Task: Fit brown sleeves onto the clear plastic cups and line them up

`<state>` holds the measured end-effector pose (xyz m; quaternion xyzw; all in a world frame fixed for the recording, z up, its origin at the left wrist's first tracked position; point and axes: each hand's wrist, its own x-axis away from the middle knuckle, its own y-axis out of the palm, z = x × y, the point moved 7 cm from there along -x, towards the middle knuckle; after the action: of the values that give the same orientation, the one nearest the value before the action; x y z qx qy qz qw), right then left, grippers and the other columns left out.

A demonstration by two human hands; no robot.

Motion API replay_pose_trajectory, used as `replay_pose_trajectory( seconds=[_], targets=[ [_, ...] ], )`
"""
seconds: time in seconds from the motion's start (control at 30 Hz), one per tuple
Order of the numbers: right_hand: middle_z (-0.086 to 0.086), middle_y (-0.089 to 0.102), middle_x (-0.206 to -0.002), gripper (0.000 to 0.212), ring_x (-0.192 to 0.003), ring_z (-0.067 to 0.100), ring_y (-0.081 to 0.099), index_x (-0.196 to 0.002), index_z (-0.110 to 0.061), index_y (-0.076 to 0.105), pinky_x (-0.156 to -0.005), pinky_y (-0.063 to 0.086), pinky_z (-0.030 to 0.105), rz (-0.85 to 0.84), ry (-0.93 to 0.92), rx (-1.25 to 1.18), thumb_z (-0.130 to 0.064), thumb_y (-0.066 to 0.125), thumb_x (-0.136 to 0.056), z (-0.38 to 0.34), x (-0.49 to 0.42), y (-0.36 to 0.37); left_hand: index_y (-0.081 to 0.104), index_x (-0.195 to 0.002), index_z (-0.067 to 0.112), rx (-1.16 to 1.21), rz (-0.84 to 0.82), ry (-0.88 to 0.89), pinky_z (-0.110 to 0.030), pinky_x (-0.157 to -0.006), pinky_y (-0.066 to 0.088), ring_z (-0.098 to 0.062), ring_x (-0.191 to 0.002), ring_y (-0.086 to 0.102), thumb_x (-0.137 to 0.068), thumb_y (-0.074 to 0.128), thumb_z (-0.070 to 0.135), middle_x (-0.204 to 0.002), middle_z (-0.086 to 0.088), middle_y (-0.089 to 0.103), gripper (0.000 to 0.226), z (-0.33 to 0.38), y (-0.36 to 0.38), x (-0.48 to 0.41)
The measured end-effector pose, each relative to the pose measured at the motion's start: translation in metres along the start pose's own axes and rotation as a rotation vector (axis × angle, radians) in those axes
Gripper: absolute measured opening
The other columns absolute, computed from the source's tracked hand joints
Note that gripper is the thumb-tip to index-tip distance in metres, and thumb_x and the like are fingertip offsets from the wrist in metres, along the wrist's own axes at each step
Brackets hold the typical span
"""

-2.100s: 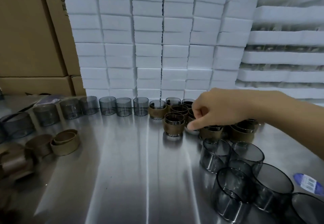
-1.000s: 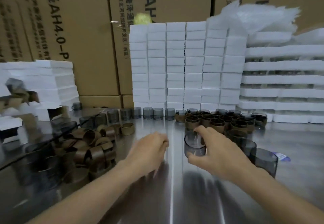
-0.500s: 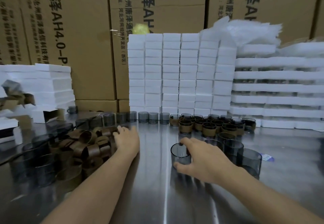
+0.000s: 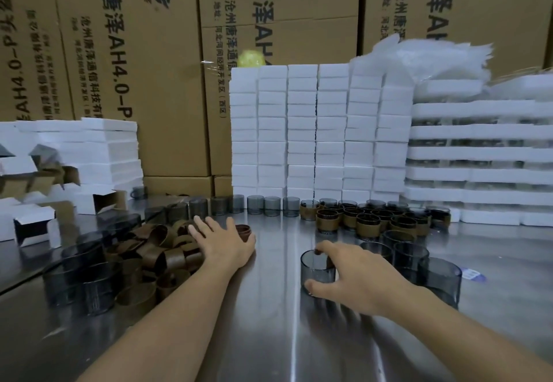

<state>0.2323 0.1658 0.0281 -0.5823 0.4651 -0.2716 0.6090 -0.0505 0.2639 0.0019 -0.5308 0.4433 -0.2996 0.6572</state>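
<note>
My right hand point(image 4: 353, 274) grips a bare smoky clear cup point(image 4: 314, 269) standing on the steel table point(image 4: 275, 336), fingers over its rim and thumb at its base. My left hand point(image 4: 223, 242) lies with fingers spread on the edge of a pile of brown sleeves point(image 4: 158, 250); one sleeve point(image 4: 244, 230) shows just beyond its fingers. Whether it holds a sleeve is hidden. Sleeved cups point(image 4: 368, 221) cluster at the back right. A row of bare cups point(image 4: 254, 205) runs along the back.
More bare cups point(image 4: 425, 265) stand right of my right hand, and others point(image 4: 80, 280) at the front left. White foam blocks point(image 4: 317, 130) are stacked behind, foam trays point(image 4: 478, 154) at the right, open small boxes point(image 4: 33, 223) at the left, cardboard cartons point(image 4: 134, 67) behind all.
My right hand drew a bare cup from the right-hand group toward the table's middle and keeps hold of it. My left hand reached out to the sleeve pile and now rests on it.
</note>
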Motion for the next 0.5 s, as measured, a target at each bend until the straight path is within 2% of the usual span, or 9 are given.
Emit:
replay_pose_trajectory(
  seconds=[0.07,0.13,0.2,0.37,0.5],
  targets=[
    [-0.007,0.058,-0.153,0.087,-0.131,0.019,0.06,-0.159,-0.035,0.038,-0.102,0.053,0.043,-0.008,-0.001,-0.006,-0.084,0.051,-0.088,0.0,0.0,0.0,0.027,-0.168,0.025,-0.022,-0.013,0.022,-0.068,-0.127,-0.001,-0.054,-0.161,0.007,-0.1,0.028,0.08,-0.173,-0.027,0.025,0.088,0.002,0.0,-0.001],
    [-0.008,0.058,-0.153,0.088,-0.132,0.02,0.06,-0.16,-0.036,0.038,-0.103,0.052,0.043,-0.013,0.002,-0.008,-0.084,0.051,-0.088,0.0,0.001,0.001,0.043,-0.158,0.024,-0.054,0.055,0.091,-0.062,-0.125,0.019,-0.046,-0.153,0.032,-0.099,0.035,0.077,-0.162,-0.021,0.044,0.079,0.009,-0.006,0.0],
    [-0.008,0.058,-0.154,0.088,-0.133,0.02,0.059,-0.16,-0.036,0.038,-0.104,0.052,0.043,-0.02,0.008,-0.005,-0.085,0.051,-0.088,0.001,0.001,0.001,0.052,-0.147,0.023,-0.055,0.087,0.119,-0.054,-0.115,0.031,-0.037,-0.141,0.044,-0.098,0.038,0.075,-0.152,-0.015,0.054,0.073,0.012,-0.008,0.002],
    [-0.007,0.059,-0.153,0.09,-0.132,0.02,0.06,-0.159,-0.036,0.039,-0.103,0.053,0.043,-0.029,0.014,0.0,-0.087,0.049,-0.086,0.0,0.0,0.001,0.06,-0.134,0.019,0.076,0.076,0.097,-0.049,-0.106,0.036,-0.03,-0.128,0.056,-0.097,0.046,0.072,-0.134,-0.006,0.068,0.066,0.006,-0.007,0.0],
    [-0.007,0.06,-0.151,0.091,-0.131,0.02,0.061,-0.159,-0.036,0.04,-0.102,0.053,0.043,-0.034,0.014,0.003,-0.088,0.048,-0.085,-0.001,0.002,0.0,0.059,-0.131,0.021,0.203,0.103,0.113,-0.047,-0.103,0.042,-0.027,-0.122,0.062,-0.096,0.059,0.067,-0.128,-0.002,0.068,0.058,0.005,-0.008,-0.004]
  ],
)
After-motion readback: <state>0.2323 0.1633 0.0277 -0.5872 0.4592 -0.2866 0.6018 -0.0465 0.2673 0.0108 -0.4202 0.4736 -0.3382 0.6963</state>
